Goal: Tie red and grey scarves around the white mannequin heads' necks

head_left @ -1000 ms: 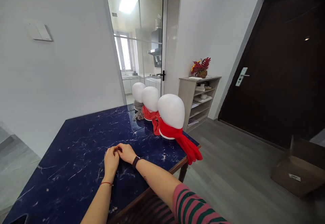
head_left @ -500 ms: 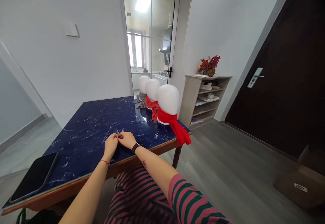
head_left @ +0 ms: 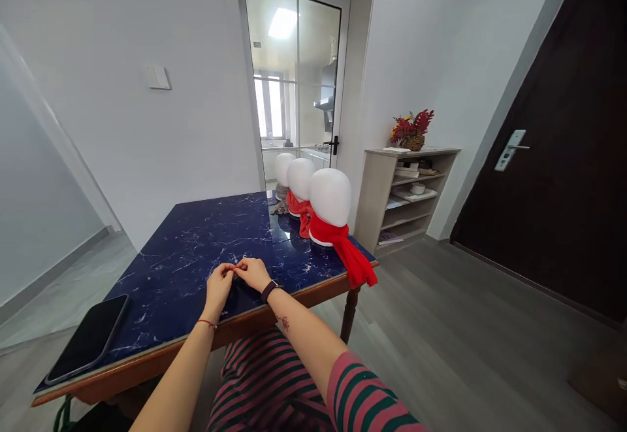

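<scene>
- The left hand (head_left: 220, 285) and right hand (head_left: 253, 274) are touching at the fingertips near the front edge of the blue table (head_left: 196, 236), fingers curling inward; I cannot tell whether either is pinching something small.
- The front white form (head_left: 332, 197) is standing upright by the table's right edge, the bright red scarf (head_left: 350, 259) wrapping its base; the scarf's long tail is slanting toward the person and drooping over the table's front-right corner.
- The middle white form (head_left: 300, 177) and rear white form (head_left: 284, 169) are standing behind it along the table's right edge.
- A phone (head_left: 88, 340) is lying at the table's front-left corner, its long axis slanting inward.
- Marbled surface is stretching from the hands to the table's far edge; grey floor (head_left: 421, 314) is spreading beyond its right edge.
</scene>
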### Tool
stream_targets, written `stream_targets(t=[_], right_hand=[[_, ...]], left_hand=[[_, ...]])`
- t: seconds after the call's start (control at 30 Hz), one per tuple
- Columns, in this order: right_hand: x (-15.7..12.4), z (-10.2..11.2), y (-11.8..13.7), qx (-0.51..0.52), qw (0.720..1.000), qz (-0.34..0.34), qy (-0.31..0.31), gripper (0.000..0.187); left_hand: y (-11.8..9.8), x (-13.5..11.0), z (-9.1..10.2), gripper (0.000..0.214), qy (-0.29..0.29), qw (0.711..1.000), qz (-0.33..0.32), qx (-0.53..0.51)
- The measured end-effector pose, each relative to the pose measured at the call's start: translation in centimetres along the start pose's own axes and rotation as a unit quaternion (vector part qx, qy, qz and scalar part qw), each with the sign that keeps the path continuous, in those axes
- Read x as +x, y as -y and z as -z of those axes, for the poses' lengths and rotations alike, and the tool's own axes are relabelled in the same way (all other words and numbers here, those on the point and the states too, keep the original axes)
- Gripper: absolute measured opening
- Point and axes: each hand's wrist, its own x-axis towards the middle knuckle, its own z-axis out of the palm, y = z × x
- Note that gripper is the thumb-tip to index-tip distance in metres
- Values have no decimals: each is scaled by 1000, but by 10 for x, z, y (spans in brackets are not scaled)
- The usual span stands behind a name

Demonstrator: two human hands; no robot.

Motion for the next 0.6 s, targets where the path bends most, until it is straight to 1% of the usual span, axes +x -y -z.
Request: stream_targets(t=[0.13,0.3,0.43,0.6], right_hand=[[1,1,1,9,1000,-3,-1,14],[1,0,1,15,1000,-5,-2,14],[1,1,1,16,1000,0,8,16],[0,1,2,14,1000,6,13,19]], left_hand=[[0,0,1,23,3,1000,8,-22],[8,3,0,28,19,999,12,-43],[13,4,0,31,8,998,23,-59],[12,3,0,32,-6,996,28,-80]])
